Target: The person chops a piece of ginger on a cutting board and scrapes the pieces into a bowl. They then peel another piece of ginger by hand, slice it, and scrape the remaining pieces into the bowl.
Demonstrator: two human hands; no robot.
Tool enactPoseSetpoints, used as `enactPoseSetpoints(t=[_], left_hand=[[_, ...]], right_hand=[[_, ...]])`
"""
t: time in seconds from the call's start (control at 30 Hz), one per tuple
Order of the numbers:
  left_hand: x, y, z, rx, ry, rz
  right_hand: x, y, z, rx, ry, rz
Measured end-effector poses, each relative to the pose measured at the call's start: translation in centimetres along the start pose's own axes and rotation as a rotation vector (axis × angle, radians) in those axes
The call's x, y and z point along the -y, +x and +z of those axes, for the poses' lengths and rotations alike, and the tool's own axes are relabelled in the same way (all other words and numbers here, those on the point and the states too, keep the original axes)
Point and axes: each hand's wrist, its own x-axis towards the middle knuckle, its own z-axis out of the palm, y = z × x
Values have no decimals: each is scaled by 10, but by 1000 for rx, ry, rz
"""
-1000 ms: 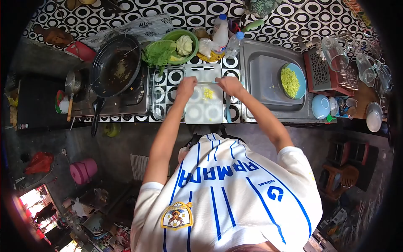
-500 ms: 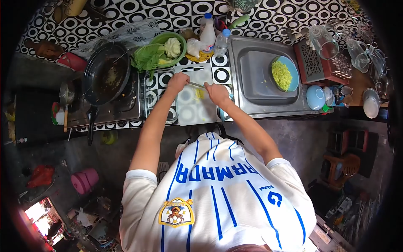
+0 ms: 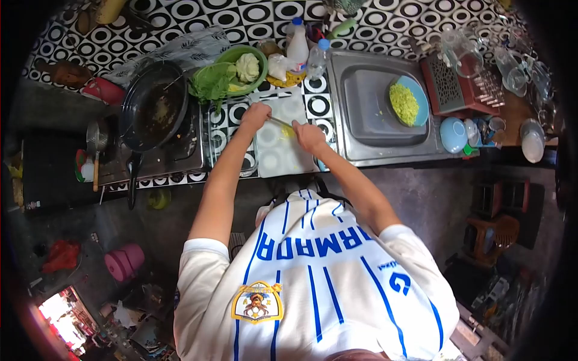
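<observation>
Over a pale, see-through cutting board (image 3: 283,159) I hold a knife (image 3: 280,123) by both ends. Its blade slants down from left to right. My left hand (image 3: 257,115) is closed around the far left end, and my right hand (image 3: 309,137) grips the right end. Small yellow-green chopped bits (image 3: 288,131) lie on the board just below the blade, close to my right fingers. Which end is the handle is hidden by my fingers.
Left stands a dark wok (image 3: 153,108) on the stove. Behind the board are a green basin (image 3: 262,66) of leafy vegetables, a white bottle (image 3: 297,48) and a clear bottle (image 3: 319,60). Right, a blue bowl (image 3: 423,102) of chopped vegetable sits in the sink (image 3: 376,147).
The knife slants slightly more steeply, its right end lower with my right hand. Both hands keep their hold, and the view has shifted a little.
</observation>
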Motion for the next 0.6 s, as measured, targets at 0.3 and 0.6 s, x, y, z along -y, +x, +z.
enactPoseSetpoints(t=[0.3, 0.6], left_hand=[[7, 6, 3, -14, -171, -81], [-4, 14, 0, 20, -162, -76]], right_hand=[[5, 11, -35, -6, -91, -7], [-25, 10, -13, -58, 25, -30]])
